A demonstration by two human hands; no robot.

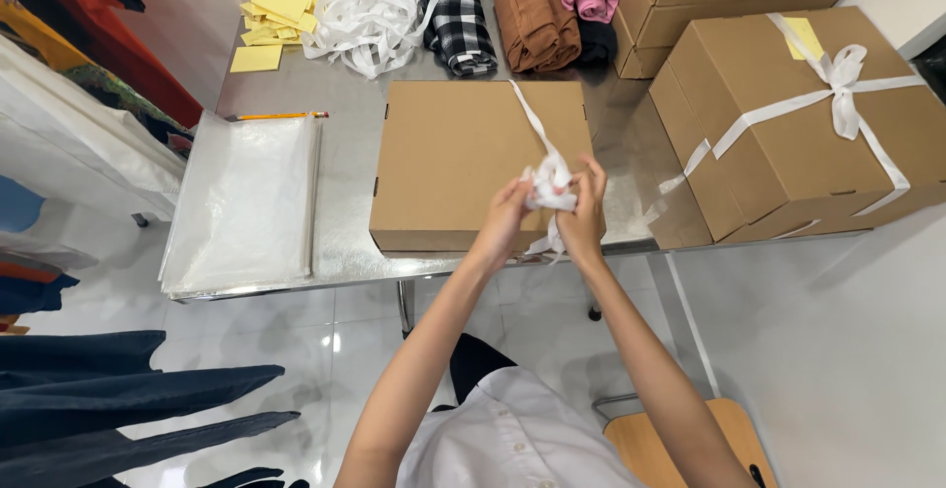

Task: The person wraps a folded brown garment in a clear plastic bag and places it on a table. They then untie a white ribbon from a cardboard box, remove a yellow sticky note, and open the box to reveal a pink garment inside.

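The left hand (pixel 507 214) and the right hand (pixel 583 210) meet over the near right corner of a flat cardboard box (pixel 463 158), and both are closed with pinching fingers on a bunched length of white ribbon (pixel 548 180); the left grips the wad from one side, the right from the other, so the bundle sits between them just above the box lid. The ribbon looks thin, soft and very light, likely a little slick, so it should crumple and slide rather than hold a shape, and it is best held close to the bunch, between fingertip and thumb, where the strands cross. One strand runs up across the lid towards the far edge, and a short tail hangs below the hands past the edge of the counter (pixel 345 133). The box looks stiff but light and lies flat on the counter. To the left lies a stack of clear plastic bags (pixel 241 202) with a pencil (pixel 281 115) at its far end; beyond are yellow paper slips (pixel 271 20), a loose heap of ribbon (pixel 360 20) and folded clothes (pixel 532 15); to the right stands a bigger tied box (pixel 788 133). The knot itself is hidden inside the fingers, so I cannot tell how the strands are looped, and whether the ribbon passes under the box is out of sight
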